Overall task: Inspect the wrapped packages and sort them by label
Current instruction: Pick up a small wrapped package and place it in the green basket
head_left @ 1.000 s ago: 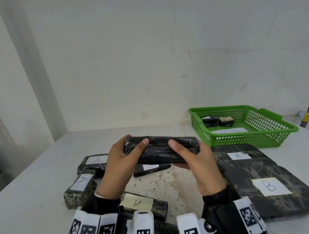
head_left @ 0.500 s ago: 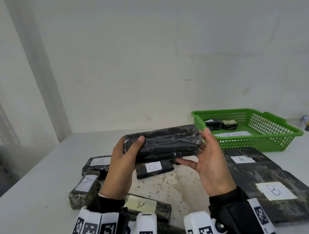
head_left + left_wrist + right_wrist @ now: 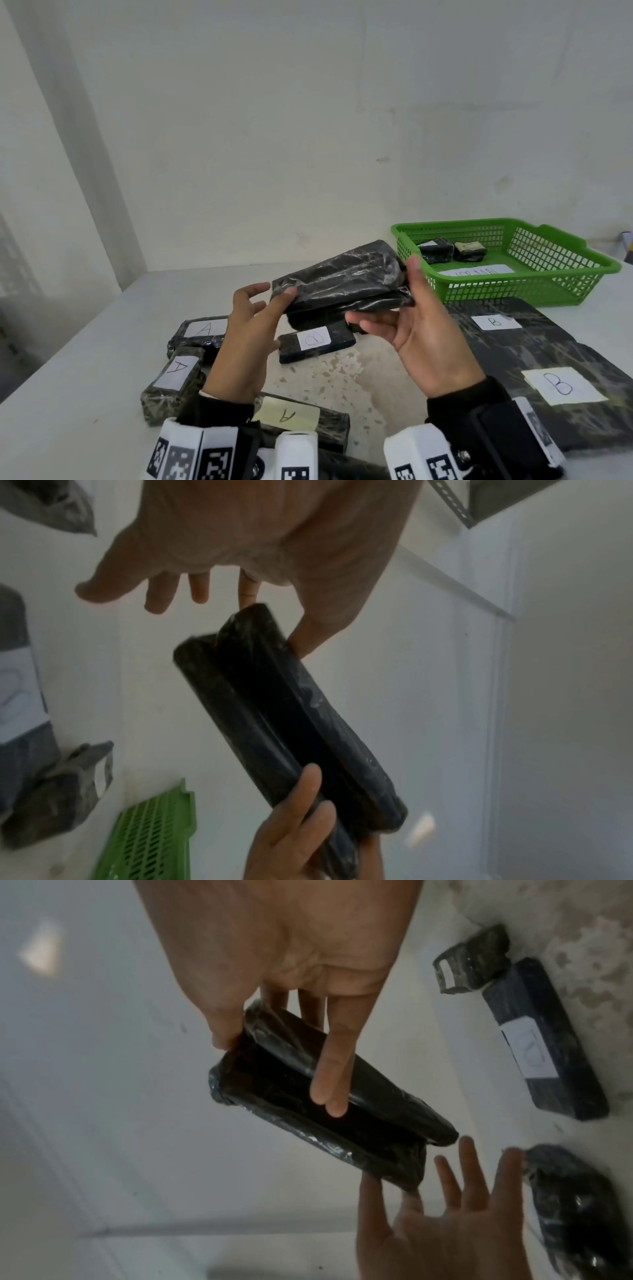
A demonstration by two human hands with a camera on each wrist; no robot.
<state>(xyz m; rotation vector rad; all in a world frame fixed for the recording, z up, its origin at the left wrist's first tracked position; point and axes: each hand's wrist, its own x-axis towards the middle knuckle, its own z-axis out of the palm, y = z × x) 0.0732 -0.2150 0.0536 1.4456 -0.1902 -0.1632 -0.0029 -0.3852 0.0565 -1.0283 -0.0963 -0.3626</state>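
A handwritten "A" stood on the white label of the black wrapped package (image 3: 202, 329), of the mottled green block (image 3: 173, 383), and on the yellow note of the near black package (image 3: 301, 423). The two flat dark marbled parcels carried "B" (image 3: 495, 322) (image 3: 561, 385). The green plastic basket's paper (image 3: 476, 271) was illegible

Both hands are raised above the table, wrists in dark sleeves. The right hand (image 3: 419, 329) grips one end of a black wrapped package (image 3: 342, 284), thumb on top and fingers beneath. The left hand (image 3: 248, 337) has its fingers spread and nearly straight, thumb tip and one fingertip touching the package's near-left end.
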